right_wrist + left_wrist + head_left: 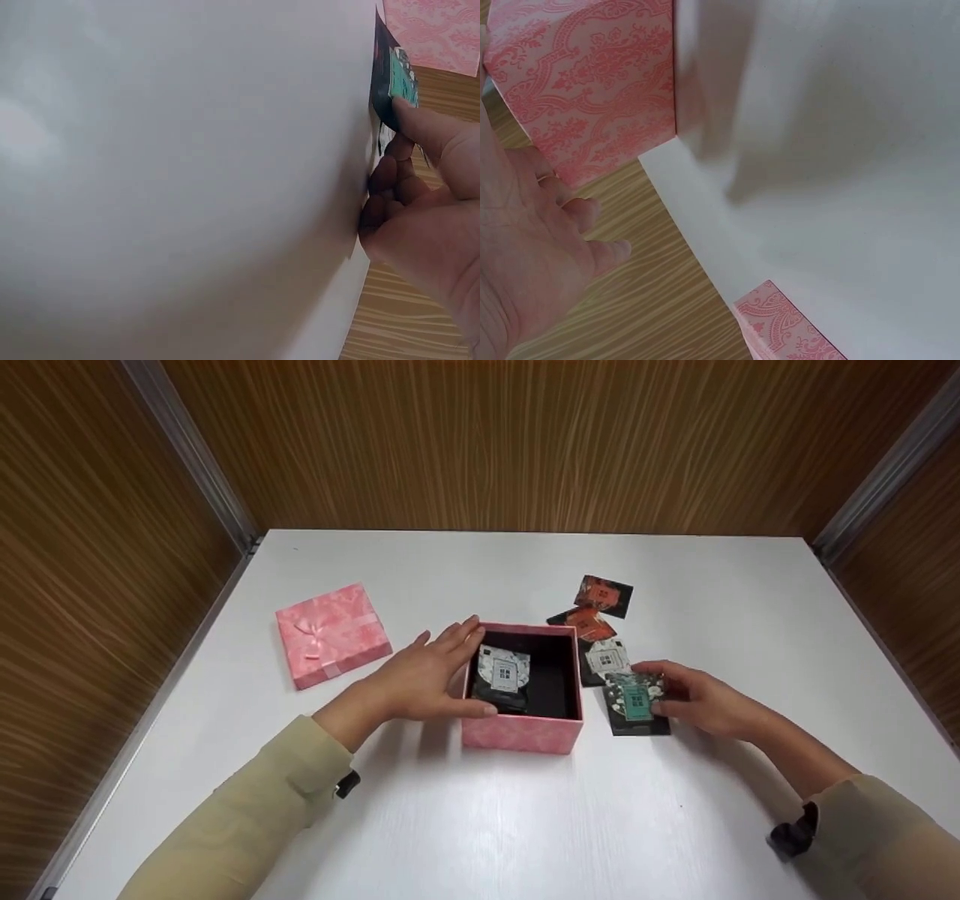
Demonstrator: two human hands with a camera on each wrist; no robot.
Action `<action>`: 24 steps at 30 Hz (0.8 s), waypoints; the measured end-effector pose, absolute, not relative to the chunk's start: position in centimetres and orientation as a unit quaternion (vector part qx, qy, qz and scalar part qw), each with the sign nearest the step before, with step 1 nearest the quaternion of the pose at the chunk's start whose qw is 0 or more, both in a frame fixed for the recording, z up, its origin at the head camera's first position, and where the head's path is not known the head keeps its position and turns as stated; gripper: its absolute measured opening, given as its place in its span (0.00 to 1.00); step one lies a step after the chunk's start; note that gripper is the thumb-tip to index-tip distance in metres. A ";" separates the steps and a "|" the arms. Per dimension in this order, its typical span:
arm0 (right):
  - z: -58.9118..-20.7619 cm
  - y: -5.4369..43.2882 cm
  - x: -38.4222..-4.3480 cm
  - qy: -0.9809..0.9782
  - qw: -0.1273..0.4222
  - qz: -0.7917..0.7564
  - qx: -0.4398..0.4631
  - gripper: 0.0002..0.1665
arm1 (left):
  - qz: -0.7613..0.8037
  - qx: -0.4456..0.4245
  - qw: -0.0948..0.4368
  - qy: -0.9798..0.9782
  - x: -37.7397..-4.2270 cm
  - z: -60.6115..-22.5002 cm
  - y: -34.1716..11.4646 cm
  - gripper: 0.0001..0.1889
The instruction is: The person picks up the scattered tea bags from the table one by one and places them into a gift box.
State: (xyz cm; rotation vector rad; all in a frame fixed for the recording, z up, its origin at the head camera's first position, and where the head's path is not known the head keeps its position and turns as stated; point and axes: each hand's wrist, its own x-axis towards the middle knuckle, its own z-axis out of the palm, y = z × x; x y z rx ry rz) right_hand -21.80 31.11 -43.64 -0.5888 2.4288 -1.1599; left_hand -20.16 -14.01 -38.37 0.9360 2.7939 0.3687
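Note:
A pink patterned box (521, 735) with a dark inside stands without its lid on the white table. Inside it, at the left, lies a black packet with a white floral label (504, 669). My left hand (427, 675) rests against the box's left side, thumb at the front rim and fingers along the far left corner; the left wrist view shows the palm beside the pink wall (600, 90). To the right of the box my right hand (709, 701) pinches the edge of a black packet with a green label (637, 701), thumb on its face.
The pink lid (334, 634) with a ribbon bow lies at the left. Behind the green packet are a white-labelled packet (607, 658), an orange packet (589, 622) and a red-orange packet (602, 594), overlapping. Wood-grain panels (480, 442) enclose the table's back and sides.

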 end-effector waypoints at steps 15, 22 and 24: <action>-39.8 31.0 -21.1 0.877 0.091 -0.423 -0.210 0.19 | 0.122 0.315 0.084 0.938 -20.2 -38.5 -14.0 0.65; -37.0 29.5 -20.4 0.870 0.052 -0.447 -0.200 0.18 | 0.125 0.316 0.085 0.937 -20.3 -38.6 -14.1 0.65; -36.3 28.9 -20.2 0.867 0.040 -0.452 -0.206 0.19 | 0.125 0.316 0.084 0.937 -20.3 -38.5 -14.1 0.65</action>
